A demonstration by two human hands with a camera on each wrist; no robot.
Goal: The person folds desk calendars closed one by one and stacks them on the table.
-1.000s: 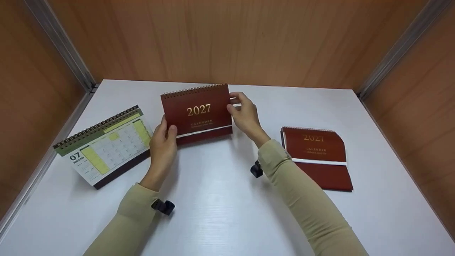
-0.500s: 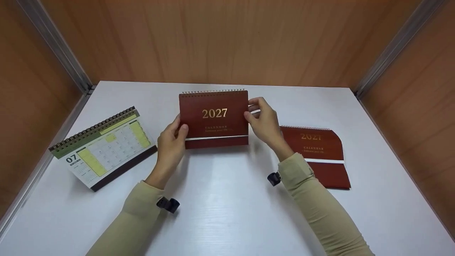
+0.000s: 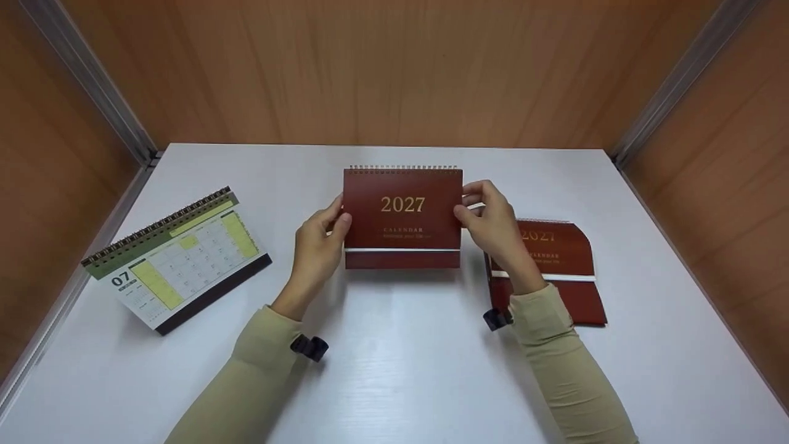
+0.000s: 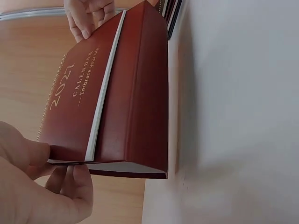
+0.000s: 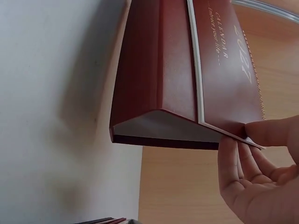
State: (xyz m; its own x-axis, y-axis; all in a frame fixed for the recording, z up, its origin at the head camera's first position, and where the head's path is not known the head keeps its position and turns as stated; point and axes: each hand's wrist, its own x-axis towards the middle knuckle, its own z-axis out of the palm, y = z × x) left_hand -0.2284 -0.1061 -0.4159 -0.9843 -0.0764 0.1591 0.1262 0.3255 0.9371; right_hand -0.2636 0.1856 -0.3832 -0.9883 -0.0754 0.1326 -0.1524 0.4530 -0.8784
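Both hands hold a dark red desk calendar (image 3: 403,206) with gold "2027" lettering and a spiral binding along its top edge. The left hand (image 3: 320,246) pinches its left side, thumb on the cover and fingers behind. At the right side, the right hand (image 3: 493,225) pinches the edge in the same way, as the right wrist view shows of the thumb and fingers (image 5: 261,172). Seen from the end, the calendar's stand (image 5: 159,128) is folded out into a hollow wedge. Whether its base touches the table I cannot tell.
A green and yellow calendar (image 3: 185,265) showing "07" stands angled on the white table (image 3: 382,370) at the left. Another red 2027 calendar (image 3: 576,302) lies at the right, partly behind the right wrist. Wooden panels (image 3: 394,74) enclose the back and sides.
Both hands have moved right and a little nearer with the red calendar. It was tilted before and is now level and facing front. The other calendars stay in place.
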